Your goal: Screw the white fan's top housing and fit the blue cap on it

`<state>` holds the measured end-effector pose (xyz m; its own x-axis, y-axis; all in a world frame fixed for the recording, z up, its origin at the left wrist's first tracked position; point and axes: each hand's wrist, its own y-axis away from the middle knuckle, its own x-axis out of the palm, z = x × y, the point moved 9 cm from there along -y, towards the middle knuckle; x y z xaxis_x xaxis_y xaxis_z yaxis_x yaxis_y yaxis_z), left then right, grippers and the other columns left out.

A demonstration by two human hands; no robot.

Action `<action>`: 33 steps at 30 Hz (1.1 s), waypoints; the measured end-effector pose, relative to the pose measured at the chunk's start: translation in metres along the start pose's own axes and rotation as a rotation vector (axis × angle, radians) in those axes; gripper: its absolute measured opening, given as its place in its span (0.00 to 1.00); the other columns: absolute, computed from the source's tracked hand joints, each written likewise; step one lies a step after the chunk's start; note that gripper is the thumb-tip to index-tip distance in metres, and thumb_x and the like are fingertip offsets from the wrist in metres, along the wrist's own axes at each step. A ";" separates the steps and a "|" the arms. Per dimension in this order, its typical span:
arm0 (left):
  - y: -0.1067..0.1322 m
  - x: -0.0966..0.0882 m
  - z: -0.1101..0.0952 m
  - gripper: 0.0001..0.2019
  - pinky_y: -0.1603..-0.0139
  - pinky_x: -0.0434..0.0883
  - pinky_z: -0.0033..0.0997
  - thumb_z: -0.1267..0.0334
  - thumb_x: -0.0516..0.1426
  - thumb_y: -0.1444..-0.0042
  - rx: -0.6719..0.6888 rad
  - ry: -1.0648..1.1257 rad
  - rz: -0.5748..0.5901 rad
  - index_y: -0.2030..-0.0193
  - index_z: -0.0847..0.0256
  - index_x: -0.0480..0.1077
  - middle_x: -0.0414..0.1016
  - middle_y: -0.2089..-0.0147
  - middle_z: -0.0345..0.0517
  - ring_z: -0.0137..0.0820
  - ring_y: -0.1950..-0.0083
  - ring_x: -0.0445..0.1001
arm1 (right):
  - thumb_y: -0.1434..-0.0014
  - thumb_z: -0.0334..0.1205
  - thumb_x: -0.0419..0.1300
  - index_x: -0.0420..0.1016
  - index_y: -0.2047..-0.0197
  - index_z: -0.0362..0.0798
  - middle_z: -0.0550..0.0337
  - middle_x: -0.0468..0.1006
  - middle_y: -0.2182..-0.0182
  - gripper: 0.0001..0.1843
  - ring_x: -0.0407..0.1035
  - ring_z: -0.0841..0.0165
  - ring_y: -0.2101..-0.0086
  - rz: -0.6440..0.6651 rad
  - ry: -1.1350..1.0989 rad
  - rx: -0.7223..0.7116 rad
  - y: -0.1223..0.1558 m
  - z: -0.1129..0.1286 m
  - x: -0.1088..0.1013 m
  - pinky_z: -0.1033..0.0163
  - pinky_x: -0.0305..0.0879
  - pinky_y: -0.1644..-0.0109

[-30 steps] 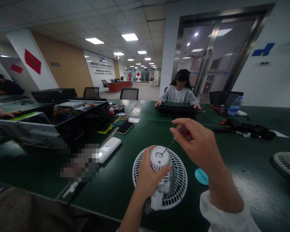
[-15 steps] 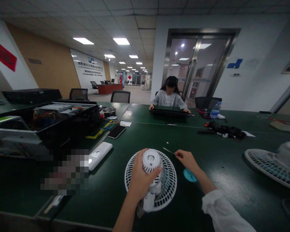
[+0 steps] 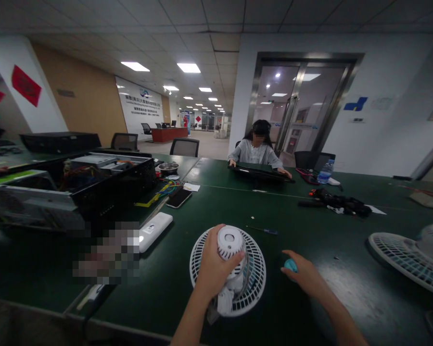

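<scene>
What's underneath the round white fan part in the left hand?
A round white fan grille lies below it on the green table, with a white cloth at its lower edge. The left hand and the fan part cover the grille's middle, so that stays hidden.

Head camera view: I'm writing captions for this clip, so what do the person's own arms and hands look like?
The left hand and right hand are both bare, with no gloves, and no ring or watch shows. The left forearm and right forearm run bare to the bottom edge of the view, with no sleeve or cable in sight.
</scene>
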<state>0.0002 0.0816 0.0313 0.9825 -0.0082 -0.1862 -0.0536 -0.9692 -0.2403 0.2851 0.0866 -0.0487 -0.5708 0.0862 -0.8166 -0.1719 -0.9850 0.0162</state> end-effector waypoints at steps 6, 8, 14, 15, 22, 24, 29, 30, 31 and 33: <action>0.001 0.000 -0.003 0.28 0.46 0.61 0.46 0.62 0.61 0.56 -0.014 0.022 -0.001 0.46 0.58 0.58 0.65 0.47 0.51 0.44 0.46 0.65 | 0.51 0.49 0.53 0.65 0.48 0.45 0.46 0.74 0.54 0.28 0.69 0.54 0.55 -0.011 -0.348 0.031 0.006 0.019 0.000 0.50 0.67 0.54; 0.001 -0.001 -0.004 0.29 0.46 0.61 0.46 0.62 0.61 0.56 0.000 0.017 -0.011 0.46 0.58 0.58 0.65 0.47 0.51 0.43 0.46 0.64 | 0.49 0.50 0.51 0.63 0.47 0.43 0.45 0.75 0.55 0.29 0.71 0.56 0.57 0.006 -0.481 0.017 0.007 0.033 0.001 0.53 0.70 0.58; 0.000 -0.002 -0.001 0.28 0.46 0.60 0.46 0.60 0.61 0.56 0.050 -0.009 -0.024 0.47 0.58 0.59 0.65 0.47 0.50 0.43 0.46 0.64 | 0.50 0.48 0.59 0.64 0.53 0.48 0.51 0.75 0.55 0.23 0.70 0.61 0.55 -0.074 -0.667 -0.160 0.012 0.098 -0.025 0.55 0.67 0.52; 0.000 -0.002 -0.001 0.28 0.45 0.60 0.46 0.60 0.61 0.55 0.062 -0.011 -0.023 0.46 0.57 0.59 0.64 0.47 0.50 0.43 0.46 0.64 | 0.50 0.47 0.60 0.65 0.56 0.48 0.52 0.76 0.57 0.20 0.70 0.61 0.56 -0.137 -0.629 -0.258 0.016 0.116 -0.036 0.54 0.66 0.51; -0.001 -0.001 -0.004 0.26 0.44 0.59 0.43 0.64 0.61 0.55 0.133 0.030 -0.040 0.48 0.59 0.60 0.65 0.48 0.49 0.41 0.45 0.64 | 0.45 0.29 0.53 0.66 0.67 0.49 0.53 0.77 0.57 0.06 0.68 0.65 0.52 -0.289 -0.256 -1.011 0.067 0.236 -0.048 0.52 0.65 0.50; -0.001 -0.001 -0.006 0.26 0.45 0.60 0.42 0.65 0.61 0.55 0.143 0.056 -0.035 0.48 0.58 0.60 0.66 0.48 0.49 0.40 0.46 0.65 | 0.45 0.28 0.51 0.69 0.65 0.48 0.51 0.76 0.55 0.08 0.67 0.65 0.51 -0.280 -0.206 -1.092 0.073 0.247 -0.038 0.52 0.65 0.49; 0.001 0.000 -0.007 0.27 0.43 0.59 0.42 0.69 0.59 0.54 0.161 0.114 -0.014 0.46 0.58 0.58 0.65 0.46 0.49 0.39 0.44 0.65 | 0.43 0.29 0.49 0.69 0.49 0.47 0.49 0.67 0.45 0.20 0.60 0.64 0.45 -0.035 -0.042 -1.038 0.070 0.246 -0.009 0.48 0.58 0.43; 0.001 0.000 -0.007 0.27 0.42 0.59 0.42 0.69 0.59 0.54 0.164 0.118 -0.008 0.45 0.58 0.58 0.65 0.45 0.49 0.39 0.44 0.65 | 0.42 0.31 0.50 0.66 0.45 0.47 0.49 0.64 0.43 0.21 0.57 0.63 0.43 0.015 -0.015 -1.027 0.071 0.244 -0.006 0.47 0.55 0.41; 0.001 0.001 -0.006 0.27 0.42 0.59 0.42 0.69 0.59 0.54 0.167 0.120 -0.002 0.45 0.58 0.57 0.65 0.45 0.49 0.39 0.44 0.65 | 0.41 0.33 0.50 0.63 0.43 0.47 0.49 0.61 0.41 0.22 0.53 0.63 0.41 0.057 0.009 -1.018 0.072 0.242 -0.004 0.46 0.52 0.40; 0.001 0.001 -0.006 0.27 0.42 0.59 0.42 0.68 0.59 0.53 0.166 0.124 0.008 0.45 0.59 0.57 0.65 0.45 0.50 0.39 0.43 0.65 | 0.40 0.37 0.50 0.61 0.41 0.47 0.50 0.58 0.40 0.23 0.50 0.63 0.40 0.117 0.051 -1.002 0.073 0.240 -0.003 0.46 0.49 0.39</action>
<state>0.0025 0.0788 0.0361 0.9958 -0.0557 -0.0729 -0.0801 -0.9153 -0.3948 0.0817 0.0500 0.0939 -0.5018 -0.0026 -0.8650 0.6501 -0.6607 -0.3752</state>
